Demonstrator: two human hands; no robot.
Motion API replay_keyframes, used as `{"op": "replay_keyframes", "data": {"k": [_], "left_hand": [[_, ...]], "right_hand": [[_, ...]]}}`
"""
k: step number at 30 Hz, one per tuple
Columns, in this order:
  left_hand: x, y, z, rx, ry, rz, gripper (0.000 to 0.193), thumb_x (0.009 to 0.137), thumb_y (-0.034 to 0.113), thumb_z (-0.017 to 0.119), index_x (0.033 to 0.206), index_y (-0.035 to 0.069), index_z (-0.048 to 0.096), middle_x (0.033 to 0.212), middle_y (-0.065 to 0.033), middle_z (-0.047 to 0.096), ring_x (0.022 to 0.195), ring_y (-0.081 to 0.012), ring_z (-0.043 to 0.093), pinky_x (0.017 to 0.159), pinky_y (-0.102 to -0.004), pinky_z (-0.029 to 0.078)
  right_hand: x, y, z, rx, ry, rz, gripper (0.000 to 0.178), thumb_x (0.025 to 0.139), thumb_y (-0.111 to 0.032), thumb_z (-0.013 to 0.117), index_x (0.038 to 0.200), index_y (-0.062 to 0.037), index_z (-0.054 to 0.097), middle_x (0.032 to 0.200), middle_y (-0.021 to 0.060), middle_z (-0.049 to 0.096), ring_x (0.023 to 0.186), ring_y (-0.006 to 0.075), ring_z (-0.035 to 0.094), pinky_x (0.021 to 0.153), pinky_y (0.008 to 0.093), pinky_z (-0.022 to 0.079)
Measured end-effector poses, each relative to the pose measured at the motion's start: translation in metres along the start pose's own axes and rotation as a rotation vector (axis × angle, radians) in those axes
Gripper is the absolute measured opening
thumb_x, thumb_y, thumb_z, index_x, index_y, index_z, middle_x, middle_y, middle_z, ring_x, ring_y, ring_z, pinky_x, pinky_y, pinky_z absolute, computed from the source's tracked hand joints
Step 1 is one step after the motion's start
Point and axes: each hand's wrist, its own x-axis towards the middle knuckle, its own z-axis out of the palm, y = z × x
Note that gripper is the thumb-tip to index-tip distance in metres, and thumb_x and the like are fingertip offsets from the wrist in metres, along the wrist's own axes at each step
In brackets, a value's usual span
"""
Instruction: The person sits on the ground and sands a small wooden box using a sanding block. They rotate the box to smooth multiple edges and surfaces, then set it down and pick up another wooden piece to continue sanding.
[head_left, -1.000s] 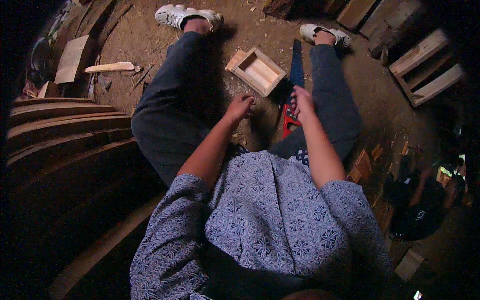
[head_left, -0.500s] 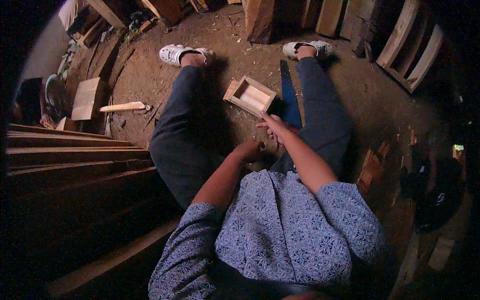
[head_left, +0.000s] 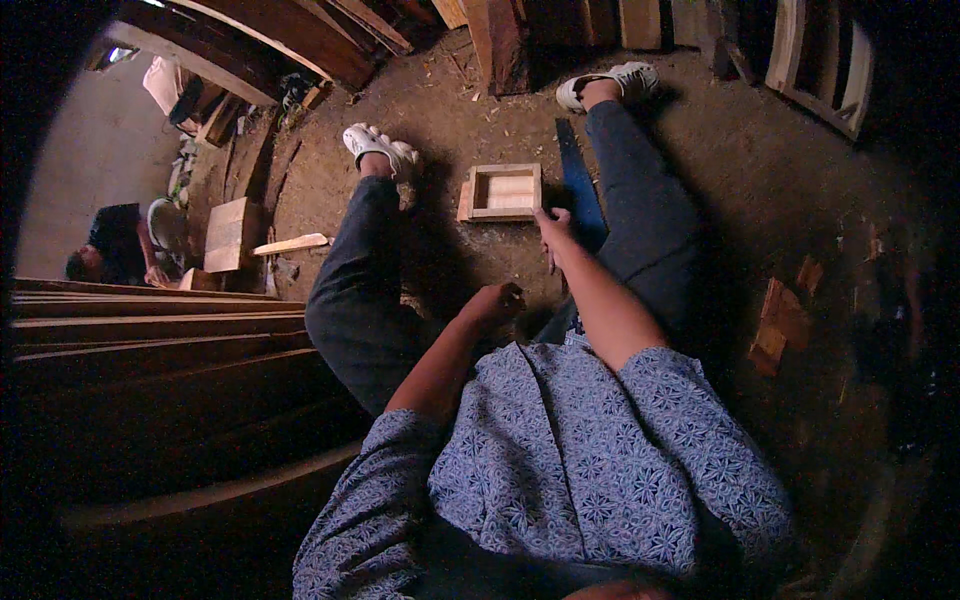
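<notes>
A small open wooden box (head_left: 504,214), a rectangular frame with a pale base, lies on the dirt floor between my feet. A strip of wood juts out past its left side. My right hand (head_left: 556,232) reaches to the near right corner, where a fingertip appears to touch the wood; its other fingers are spread and point downward. Beside the hand lies a long tapered blue blade (head_left: 577,180), like a handsaw's, its lower end hidden by my hand and leg. Closer to my body, my left hand (head_left: 496,304) is loosely closed, and its palm is hidden.
Stacked boards (head_left: 160,325) line my left side. A square wood block (head_left: 228,236) and a pointed stick (head_left: 290,244) lie left of my leg. Another person (head_left: 118,235) is at the far left. Wood scraps (head_left: 778,325) lie on the right; a slatted frame (head_left: 822,65) leans behind.
The box has turned counterclockwise, its sides now nearly level in view. My right hand stays at its corner. My view has tilted, showing more of the left side and the other person.
</notes>
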Motion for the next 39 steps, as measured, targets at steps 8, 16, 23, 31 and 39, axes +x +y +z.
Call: {"op": "replay_keyframes", "data": {"k": [8,16,23,31,39], "left_hand": [[0.011,0.001,-0.041,0.111,0.007,0.050,0.032,0.084,0.025,0.060,0.109,0.005,0.061,0.098,-0.0190,0.065,0.090,-0.0322,0.064,0.077,-0.0403,0.050],[0.057,0.055,-0.151,-0.367,0.099,-0.113,0.020,0.079,0.018,0.061,0.097,0.009,0.059,0.082,-0.0019,0.059,0.071,-0.0186,0.054,0.063,-0.0299,0.045],[0.102,-0.018,-0.171,0.720,0.296,0.595,0.043,0.077,0.027,0.065,0.107,-0.001,0.054,0.083,-0.0201,0.062,0.076,-0.0380,0.060,0.066,-0.0440,0.048],[0.085,-0.030,-0.107,0.859,0.421,0.293,0.050,0.078,0.025,0.064,0.121,0.008,0.048,0.122,-0.0207,0.050,0.107,-0.0411,0.052,0.084,-0.0494,0.048],[0.082,-0.030,-0.106,0.827,0.206,0.259,0.054,0.075,0.021,0.065,0.125,0.010,0.049,0.127,-0.0165,0.050,0.110,-0.0355,0.052,0.086,-0.0465,0.048]], "right_hand": [[0.012,0.012,0.017,0.109,-0.030,0.009,0.077,0.075,-0.044,0.071,0.131,-0.0079,0.032,0.076,0.0063,0.048,0.056,0.0133,0.044,0.045,0.0303,0.039],[0.100,0.064,0.027,-0.035,0.187,-0.225,0.059,0.072,-0.047,0.073,0.110,-0.0065,0.052,0.081,0.0057,0.058,0.074,0.0176,0.055,0.063,0.0392,0.044],[0.083,0.056,0.034,-0.124,0.013,-0.293,0.048,0.074,-0.039,0.070,0.104,-0.0042,0.056,0.091,0.0099,0.060,0.086,0.0216,0.056,0.076,0.0381,0.045],[0.020,0.026,0.030,-0.108,0.063,-0.282,0.033,0.077,-0.028,0.067,0.097,-0.0027,0.061,0.098,0.0148,0.061,0.095,0.0260,0.057,0.086,0.0360,0.044],[-0.041,-0.001,0.000,-0.186,-0.108,-0.249,0.045,0.081,-0.031,0.065,0.117,-0.0055,0.055,0.107,0.0133,0.059,0.097,0.0223,0.055,0.085,0.0351,0.045]]}}
